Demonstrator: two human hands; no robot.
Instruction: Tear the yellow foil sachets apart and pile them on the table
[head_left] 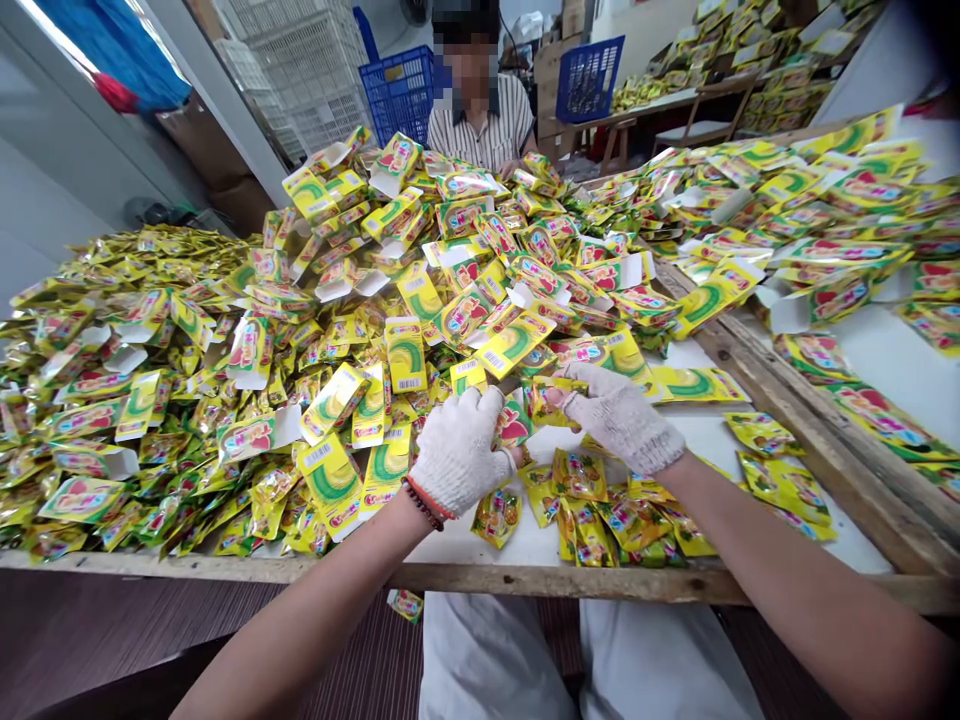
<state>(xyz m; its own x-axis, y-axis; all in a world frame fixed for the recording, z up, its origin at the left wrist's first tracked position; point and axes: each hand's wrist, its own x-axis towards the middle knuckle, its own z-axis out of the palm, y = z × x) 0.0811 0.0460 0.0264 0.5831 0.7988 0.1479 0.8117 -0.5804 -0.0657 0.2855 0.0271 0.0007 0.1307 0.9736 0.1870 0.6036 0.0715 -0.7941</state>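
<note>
My left hand (pixel 461 450), in a white knit glove with bare fingertips, is closed around a small printed carton (pixel 514 420). The carton's white flap (pixel 553 442) stands open towards the right. A shiny yellow sachet (pixel 551 398) is pinched in my right hand (pixel 626 415), also gloved, just above that open end. Whether the sachet touches the carton is hard to make out. Below both hands, loose yellow sachets (pixel 581 475) lie on the white tabletop (pixel 521 545). Yellow and green cartons (pixel 330 480) lie left of my left hand.
A large heap of sachets and cartons (pixel 247 350) covers the left and middle. Wooden rails (pixel 525 580) edge the table, and another rail (pixel 825 430) divides off the right side. A person in a striped shirt (pixel 484 125) sits opposite. Blue baskets (pixel 589 78) stand behind.
</note>
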